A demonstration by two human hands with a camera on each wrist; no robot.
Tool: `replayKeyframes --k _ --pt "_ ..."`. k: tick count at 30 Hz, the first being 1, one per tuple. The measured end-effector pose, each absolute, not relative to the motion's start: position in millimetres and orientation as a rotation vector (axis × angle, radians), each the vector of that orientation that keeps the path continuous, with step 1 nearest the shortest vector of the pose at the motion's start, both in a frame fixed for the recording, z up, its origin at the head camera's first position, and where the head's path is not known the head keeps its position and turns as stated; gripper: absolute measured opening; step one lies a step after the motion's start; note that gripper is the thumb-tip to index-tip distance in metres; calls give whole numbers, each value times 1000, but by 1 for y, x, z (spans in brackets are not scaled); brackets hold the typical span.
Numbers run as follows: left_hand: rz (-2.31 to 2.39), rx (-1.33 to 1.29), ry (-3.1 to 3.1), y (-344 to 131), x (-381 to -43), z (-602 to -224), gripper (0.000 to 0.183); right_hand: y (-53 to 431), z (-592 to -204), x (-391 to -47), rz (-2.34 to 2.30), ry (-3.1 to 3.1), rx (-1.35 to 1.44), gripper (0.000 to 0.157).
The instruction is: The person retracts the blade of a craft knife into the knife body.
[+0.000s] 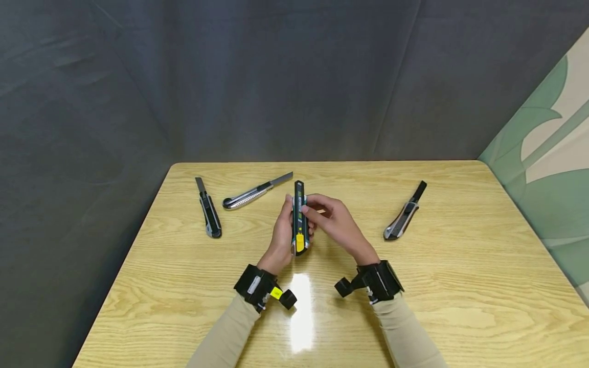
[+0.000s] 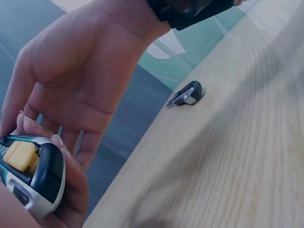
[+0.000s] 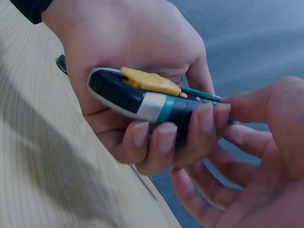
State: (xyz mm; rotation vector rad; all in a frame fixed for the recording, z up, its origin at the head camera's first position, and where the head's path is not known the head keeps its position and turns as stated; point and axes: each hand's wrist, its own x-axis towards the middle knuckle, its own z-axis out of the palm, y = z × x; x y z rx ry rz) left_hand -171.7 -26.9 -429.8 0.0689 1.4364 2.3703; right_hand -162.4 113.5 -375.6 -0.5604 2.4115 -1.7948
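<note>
A snap-off utility knife with a dark body, teal and white trim and a yellow slider stands over the middle of the table, its slider end toward me. My left hand grips its body from the left, fingers curled underneath, as the right wrist view shows on the left hand. From the other side my right hand pinches the knife's front part between thumb and fingers. The right wrist view has the right hand at the far end. I cannot see a bare blade on this knife.
Two more utility knives, one black and grey and one silver, lie left of my hands. Another grey one lies to the right. Dark cloth hangs behind the wooden table; a green patterned curtain is at right.
</note>
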Motion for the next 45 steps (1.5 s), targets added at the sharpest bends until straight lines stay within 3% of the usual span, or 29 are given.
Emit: replayKeyframes --k 9,19,26,45 --pt "2257 79 1540 -26 -173 -435 63 119 -379 -164 -1907 2451 -351 24" --pt "2005 -17 2000 -31 -176 -450 66 132 -422 -184 -1842 2392 -287 25" --pt "2019 -53 2031 -31 -180 -454 46 133 -427 -184 -1793 2352 -179 24" --pt "1764 126 2394 -38 -185 -463 24 146 -432 -189 -1495 2568 -128 24"
